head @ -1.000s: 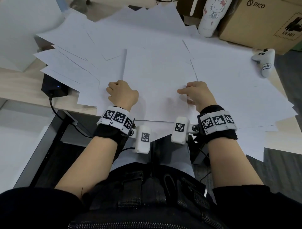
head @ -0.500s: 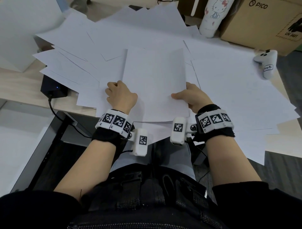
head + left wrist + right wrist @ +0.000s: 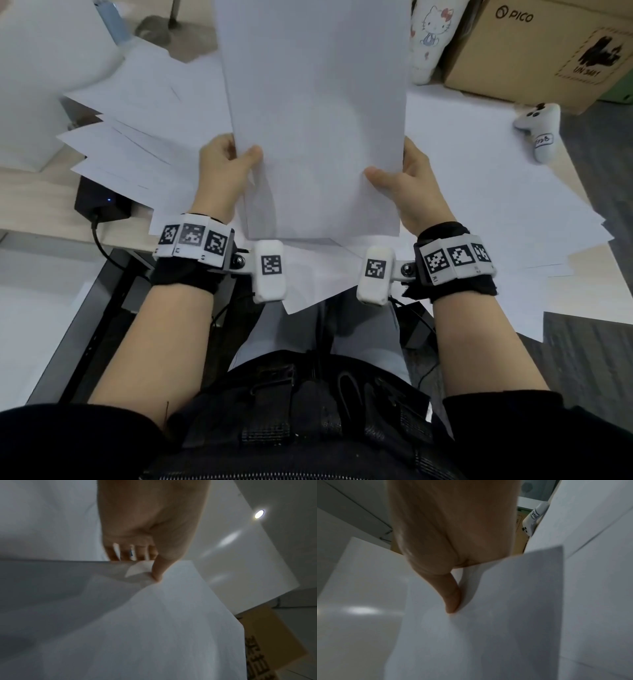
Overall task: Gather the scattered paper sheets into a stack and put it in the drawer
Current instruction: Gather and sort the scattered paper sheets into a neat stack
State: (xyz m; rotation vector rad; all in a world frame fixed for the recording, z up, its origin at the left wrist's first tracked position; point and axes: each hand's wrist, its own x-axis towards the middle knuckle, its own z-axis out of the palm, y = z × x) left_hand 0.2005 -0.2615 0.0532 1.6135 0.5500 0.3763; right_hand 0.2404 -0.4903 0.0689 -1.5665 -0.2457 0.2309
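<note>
On desk (image 3: 20,192): loose sheets (image 3: 479,192) spread, cardboard box (image 3: 534,51) behind. Left hand (image 3: 222,171) and right hand (image 3: 411,192) pinch stack (image 3: 315,120) upright by side edges.

Two hands (image 3: 226,171), one cardboard box (image 3: 534,51), one white controller (image 3: 539,132), and many loose paper sheets (image 3: 479,192).

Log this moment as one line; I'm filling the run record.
step: gathering | left hand: grips sheets' left edge | right hand: grips right edge | sheets: lifted off desk | loose paper: remains | drawer: unseen
</note>
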